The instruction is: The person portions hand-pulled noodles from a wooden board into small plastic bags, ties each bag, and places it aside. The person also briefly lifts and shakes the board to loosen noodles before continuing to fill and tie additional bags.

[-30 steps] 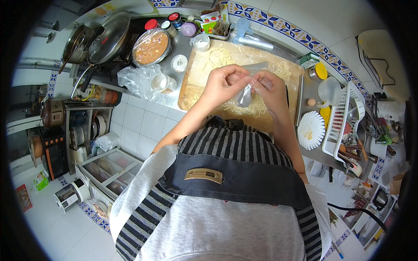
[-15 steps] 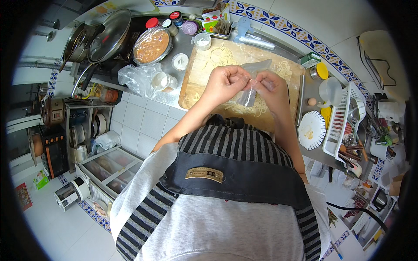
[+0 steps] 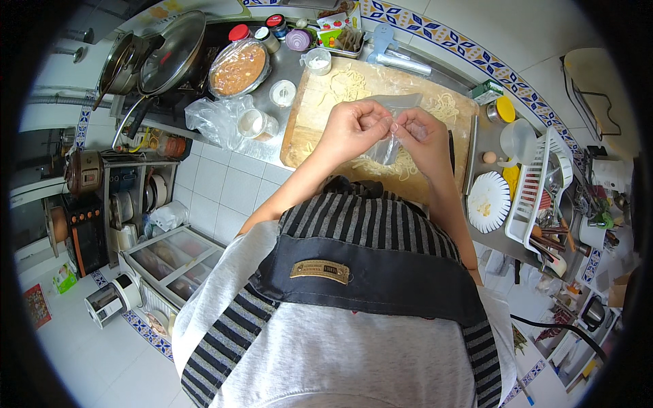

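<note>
Above a floured wooden board [image 3: 316, 95], my left hand [image 3: 356, 129] and my right hand [image 3: 423, 139] meet fingertip to fingertip. Both pinch a clear plastic bag [image 3: 394, 102], whose film shows behind the fingers and also hangs below them. Pale noodles [image 3: 345, 87] lie in a loose heap on the board's far left. A second heap of noodles [image 3: 442, 105] sits to the far right, and more noodles [image 3: 401, 166] lie under the bag, partly hidden by my right hand.
Left of the board stand a film-covered bowl of brown sauce [image 3: 238, 68], a tub of white powder [image 3: 257, 125] and a crumpled plastic bag [image 3: 214, 121]. To the right are an egg [image 3: 489, 157], a white fluted plate [image 3: 488, 202] and a white dish rack [image 3: 532, 190].
The bag's film has shifted slightly between my fingertips, and its lower end looks wider. Both hands stay in nearly the same place, still pinching.
</note>
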Available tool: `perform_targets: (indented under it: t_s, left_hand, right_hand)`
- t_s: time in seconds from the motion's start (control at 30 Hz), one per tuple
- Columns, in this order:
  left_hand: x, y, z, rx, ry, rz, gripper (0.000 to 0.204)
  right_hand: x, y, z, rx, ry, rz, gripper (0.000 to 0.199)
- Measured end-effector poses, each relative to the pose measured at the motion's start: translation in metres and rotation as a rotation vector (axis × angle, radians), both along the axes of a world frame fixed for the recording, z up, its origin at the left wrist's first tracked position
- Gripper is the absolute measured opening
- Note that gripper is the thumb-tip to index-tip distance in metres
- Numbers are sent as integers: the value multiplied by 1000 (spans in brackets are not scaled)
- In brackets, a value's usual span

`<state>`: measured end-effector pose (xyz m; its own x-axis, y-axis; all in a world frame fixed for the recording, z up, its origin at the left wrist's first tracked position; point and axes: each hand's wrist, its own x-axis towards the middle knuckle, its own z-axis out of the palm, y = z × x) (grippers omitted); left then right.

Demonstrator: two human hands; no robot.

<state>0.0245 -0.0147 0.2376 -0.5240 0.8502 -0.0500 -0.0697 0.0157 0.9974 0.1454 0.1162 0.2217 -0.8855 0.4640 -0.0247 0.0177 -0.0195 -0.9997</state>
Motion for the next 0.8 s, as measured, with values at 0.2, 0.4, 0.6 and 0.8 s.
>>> perform_targets:
  t_s: [0.2,0.4,0.6,0.8]
  left_hand:
    - [0,0,-9,16,-31,1,11]
    - [-2,-5,-24,72,-141,128,9]
    - [4,-10,-43,27,-242,124,11]
    - [-28,-37,-47,117,-676,621,5]
  right_hand:
    - [3,1,-3,-52,27,41,7]
    - [2,3,-12,-528,144,-74,5]
    - [-4,-22,-37,-96,73,-75,11]
    - [1,-5,-65,109,-188,-249,17]
